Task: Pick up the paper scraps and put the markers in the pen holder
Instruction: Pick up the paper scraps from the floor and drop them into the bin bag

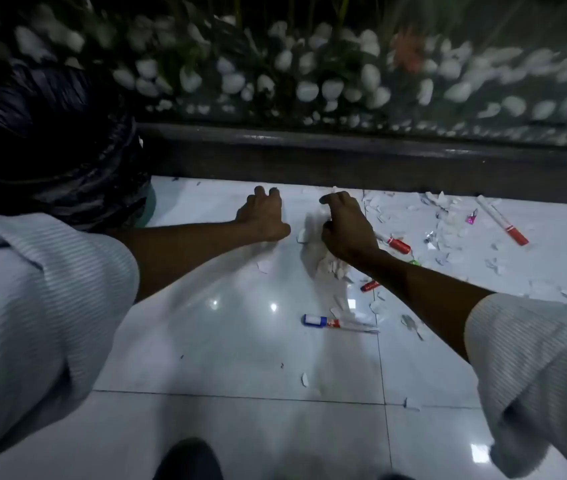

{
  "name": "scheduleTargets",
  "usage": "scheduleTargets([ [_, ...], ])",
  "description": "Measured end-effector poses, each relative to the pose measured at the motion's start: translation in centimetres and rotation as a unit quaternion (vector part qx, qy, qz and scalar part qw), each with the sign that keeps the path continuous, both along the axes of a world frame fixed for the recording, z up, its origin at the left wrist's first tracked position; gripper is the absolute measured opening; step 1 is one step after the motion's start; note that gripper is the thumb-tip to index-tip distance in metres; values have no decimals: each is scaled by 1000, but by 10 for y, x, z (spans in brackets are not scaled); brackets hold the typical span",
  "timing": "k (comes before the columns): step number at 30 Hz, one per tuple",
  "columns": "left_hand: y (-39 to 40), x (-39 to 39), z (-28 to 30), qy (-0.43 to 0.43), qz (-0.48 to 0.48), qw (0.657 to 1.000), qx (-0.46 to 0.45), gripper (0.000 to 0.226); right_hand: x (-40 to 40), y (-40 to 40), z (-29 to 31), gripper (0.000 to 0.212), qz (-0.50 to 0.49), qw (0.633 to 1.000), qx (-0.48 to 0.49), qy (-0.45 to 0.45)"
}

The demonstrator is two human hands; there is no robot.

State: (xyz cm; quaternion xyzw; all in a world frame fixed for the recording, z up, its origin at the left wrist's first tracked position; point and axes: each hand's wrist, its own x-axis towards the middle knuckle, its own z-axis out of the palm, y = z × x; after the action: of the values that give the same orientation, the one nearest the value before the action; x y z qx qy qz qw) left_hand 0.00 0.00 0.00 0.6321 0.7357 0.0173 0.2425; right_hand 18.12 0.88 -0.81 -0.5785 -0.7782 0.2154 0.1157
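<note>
White paper scraps (448, 223) lie scattered over the glossy white tile floor (226, 341), thickest at the right near the dark ledge. A small heap of scraps (332, 265) sits under my right wrist. My right hand (346, 225) hovers over it, fingers curled and spread, nothing clearly held. My left hand (264, 216) rests knuckles-down on the floor, fingers curled. A blue-capped marker (339, 323) lies nearer to me. Red-capped markers lie at the right: one long (502, 220), one by my wrist (396, 243), one short (370, 285). No pen holder is visible.
A black plastic bag (53, 143) stands at the left by my left arm. A dark raised ledge (344, 161) runs along the far edge, with white pebbles and plants (309, 74) behind it. Small foil wrappers (471, 216) lie among the scraps. My shoe (188, 459) shows at the bottom.
</note>
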Motion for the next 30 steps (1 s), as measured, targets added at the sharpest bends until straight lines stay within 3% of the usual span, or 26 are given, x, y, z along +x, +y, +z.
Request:
scheduleTargets([
  [5,-4,-4,-13,-40,-20,997,-64,52,0,28,-1,73,13,996,-56,-72],
  [13,-5,-21,-26,-85,-102,991,-23,50,-5,62,-11,64,64,990,-76,-99],
  [18,-15,-22,-26,-115,-147,981,-44,38,-7,65,-13,63,161,984,-66,-42],
  [21,-19,-26,-17,-122,-128,984,-11,27,-10,69,-9,63,130,991,-28,-18],
  [23,-19,-31,-13,-79,-109,991,8,33,-16,70,-5,68,131,989,-16,-64],
  [26,-20,-34,-7,4,-105,990,-91,62,-24,64,-2,76,166,974,-35,-150],
  [28,-24,-31,-3,-6,-92,982,-164,75,-27,60,-4,80,190,965,-35,-176],
  [30,-29,-29,-3,-50,-68,977,-194,75,-28,57,-7,75,202,964,-48,-165],
])
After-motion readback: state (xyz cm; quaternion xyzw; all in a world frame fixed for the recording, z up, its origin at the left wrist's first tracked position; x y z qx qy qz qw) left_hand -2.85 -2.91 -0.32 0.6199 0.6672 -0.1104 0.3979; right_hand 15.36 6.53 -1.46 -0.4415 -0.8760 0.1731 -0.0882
